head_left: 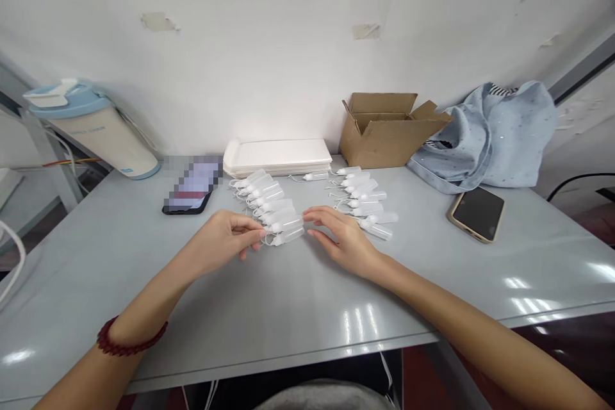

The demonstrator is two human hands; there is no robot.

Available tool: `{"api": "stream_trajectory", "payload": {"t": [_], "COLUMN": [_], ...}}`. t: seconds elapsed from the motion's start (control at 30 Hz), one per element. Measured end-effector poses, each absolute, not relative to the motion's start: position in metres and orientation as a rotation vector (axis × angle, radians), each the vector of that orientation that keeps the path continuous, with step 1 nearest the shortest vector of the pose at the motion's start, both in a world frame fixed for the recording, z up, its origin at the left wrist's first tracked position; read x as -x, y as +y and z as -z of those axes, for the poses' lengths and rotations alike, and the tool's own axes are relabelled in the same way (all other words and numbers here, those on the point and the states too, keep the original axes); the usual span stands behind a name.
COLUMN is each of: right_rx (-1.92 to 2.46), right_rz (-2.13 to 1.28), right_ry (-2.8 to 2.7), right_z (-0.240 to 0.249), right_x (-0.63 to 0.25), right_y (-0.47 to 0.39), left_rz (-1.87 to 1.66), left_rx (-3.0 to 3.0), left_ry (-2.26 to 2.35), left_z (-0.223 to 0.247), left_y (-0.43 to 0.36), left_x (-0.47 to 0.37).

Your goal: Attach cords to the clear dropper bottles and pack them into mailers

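Note:
Several small translucent bottles with thin white strings lie in a slanting row (271,198) at the middle of the table. My left hand (235,237) is closed at the string and cap end of a bottle (287,224) near the front of this row. At the other end of that bottle is my right hand (341,237), fingers apart and nothing held. A second row of similar bottles (368,195) lies beyond my right hand, to the right. One single bottle (316,176) rests between the rows, near the back.
Behind the bottles is a stack of white envelopes or sheets (283,154). An open cardboard box (379,141), a blue cloth bag (509,134) and a phone (478,213) are right. Another phone (195,186) and a tumbler (106,134) stand left on the grey table (269,327).

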State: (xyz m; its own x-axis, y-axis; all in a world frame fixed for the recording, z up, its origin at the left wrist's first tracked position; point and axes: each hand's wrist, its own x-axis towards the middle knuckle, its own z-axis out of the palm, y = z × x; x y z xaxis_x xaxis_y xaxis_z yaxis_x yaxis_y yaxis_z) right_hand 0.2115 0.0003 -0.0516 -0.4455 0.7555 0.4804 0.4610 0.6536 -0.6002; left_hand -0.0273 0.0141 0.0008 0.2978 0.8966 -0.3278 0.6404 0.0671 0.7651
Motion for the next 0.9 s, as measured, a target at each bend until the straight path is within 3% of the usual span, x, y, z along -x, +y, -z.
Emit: {"api": "stream_trajectory", "payload": {"t": [0.5, 0.9], "right_rx": [1.144, 1.937], "right_rz": [-0.298, -0.244], "right_ry": [-2.427, -2.526], "right_z": [0.020, -0.011], "right_x": [-0.241, -0.269], "right_y": [0.002, 0.006], "left_rz": [-0.363, -0.536], "left_rx": [-1.681, -1.708], "left_ry": [1.560, 1.498], "left_z": [-0.006, 0.000], "left_y": [0.014, -0.001], "left_x": [0.028, 0.011]}}
